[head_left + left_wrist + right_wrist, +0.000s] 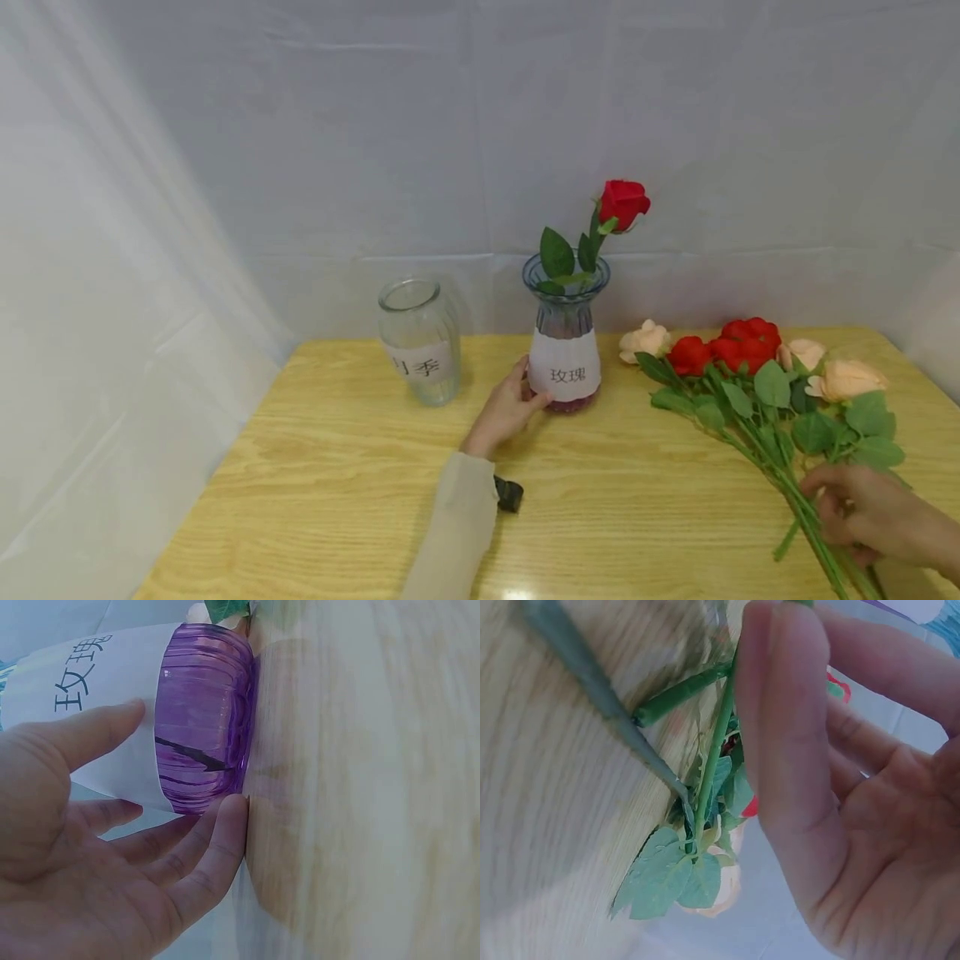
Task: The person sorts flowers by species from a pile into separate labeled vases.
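Note:
My left hand (510, 408) holds the lower part of a fluted glass vase (566, 321) with a purple base. In the left wrist view the thumb (101, 731) lies on the white paper label (112, 682), and the other fingers reach round the far side. One red rose (624, 205) with green leaves leans to the right out of the vase. At the right, my right hand (870, 512) pinches a green stem (225, 607) among the bundle of flower stems (795, 492). Thumb and forefinger meet on the stem (718, 742) at the top of the right wrist view.
A second clear glass vase (420, 342), also labelled, stands upright left of the first. Red flowers (746, 343) and peach flowers (847, 380) lie at the table's back right. The wooden table (315, 492) meets a white cloth backdrop (360, 150).

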`<state>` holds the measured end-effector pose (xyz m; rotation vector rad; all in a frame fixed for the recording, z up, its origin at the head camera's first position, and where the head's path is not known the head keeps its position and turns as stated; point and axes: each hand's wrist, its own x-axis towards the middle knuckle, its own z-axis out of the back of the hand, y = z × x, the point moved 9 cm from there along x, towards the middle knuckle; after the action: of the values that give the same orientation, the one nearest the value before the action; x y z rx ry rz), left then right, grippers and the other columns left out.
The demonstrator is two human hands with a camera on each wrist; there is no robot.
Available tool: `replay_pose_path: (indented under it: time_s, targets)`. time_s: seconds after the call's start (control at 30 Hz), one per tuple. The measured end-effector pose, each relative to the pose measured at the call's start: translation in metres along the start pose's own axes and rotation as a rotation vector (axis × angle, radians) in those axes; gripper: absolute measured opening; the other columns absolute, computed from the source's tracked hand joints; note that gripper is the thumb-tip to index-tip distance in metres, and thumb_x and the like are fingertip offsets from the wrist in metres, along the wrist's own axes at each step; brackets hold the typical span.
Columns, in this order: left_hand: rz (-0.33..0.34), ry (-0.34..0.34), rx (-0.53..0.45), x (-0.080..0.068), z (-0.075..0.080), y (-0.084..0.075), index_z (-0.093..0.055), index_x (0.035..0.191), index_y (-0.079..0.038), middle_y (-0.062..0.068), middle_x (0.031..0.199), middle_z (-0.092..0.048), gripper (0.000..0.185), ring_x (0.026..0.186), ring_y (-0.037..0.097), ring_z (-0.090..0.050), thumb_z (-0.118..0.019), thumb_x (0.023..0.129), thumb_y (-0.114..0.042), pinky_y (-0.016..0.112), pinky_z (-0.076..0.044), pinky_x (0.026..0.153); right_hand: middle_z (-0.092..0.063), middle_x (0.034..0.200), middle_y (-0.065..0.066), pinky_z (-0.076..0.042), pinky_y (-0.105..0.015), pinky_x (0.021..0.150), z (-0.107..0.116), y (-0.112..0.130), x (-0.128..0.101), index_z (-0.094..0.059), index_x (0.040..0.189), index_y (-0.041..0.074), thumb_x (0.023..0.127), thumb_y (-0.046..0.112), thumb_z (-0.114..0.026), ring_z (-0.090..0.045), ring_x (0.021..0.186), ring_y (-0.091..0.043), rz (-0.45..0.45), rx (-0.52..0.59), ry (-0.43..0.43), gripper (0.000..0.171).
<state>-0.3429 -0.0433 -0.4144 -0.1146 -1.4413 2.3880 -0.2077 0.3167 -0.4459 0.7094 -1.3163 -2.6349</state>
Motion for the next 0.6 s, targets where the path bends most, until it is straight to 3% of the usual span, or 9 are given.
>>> replay_pose_path:
  time_s: [0.07, 0.3, 0.6]
  targets:
    - [0.007, -0.002, 0.006, 0.001, 0.000, 0.000, -0.023, 0.155, 0.012, 0.031, 0.151, -0.042, 0.074, 0.129, 0.043, -0.053, -0.066, 0.100, -0.015, 0.049, -0.043, 0.107, -0.051, 0.077, -0.004, -0.029, -0.026, 0.047, 0.000, 0.000, 0.000, -0.045, 0.117, -0.029, 0.084, -0.019, -0.051, -0.030, 0.053, -0.010, 0.003, 0.012, 0.008, 0.035]
    - [0.033, -0.005, -0.001, 0.001, -0.001, 0.003, -0.023, 0.156, 0.010, 0.029, 0.151, -0.042, 0.073, 0.128, 0.041, -0.054, -0.065, 0.100, -0.012, 0.048, -0.044, 0.106, -0.050, 0.081, -0.005, -0.030, -0.027, 0.048, 0.001, 0.004, -0.002, -0.032, 0.127, -0.033, 0.082, -0.023, -0.045, -0.040, 0.058, -0.012, 0.002, 0.061, 0.016, 0.048]
    - [0.023, -0.003, -0.007, 0.002, -0.001, 0.003, -0.022, 0.156, 0.011, 0.029, 0.151, -0.042, 0.073, 0.130, 0.041, -0.053, -0.065, 0.101, -0.013, 0.048, -0.043, 0.107, -0.050, 0.086, -0.005, -0.032, -0.027, 0.048, 0.004, 0.015, -0.005, -0.028, 0.129, -0.031, 0.088, -0.019, -0.045, -0.048, 0.062, -0.014, 0.059, 0.096, 0.029, 0.046]
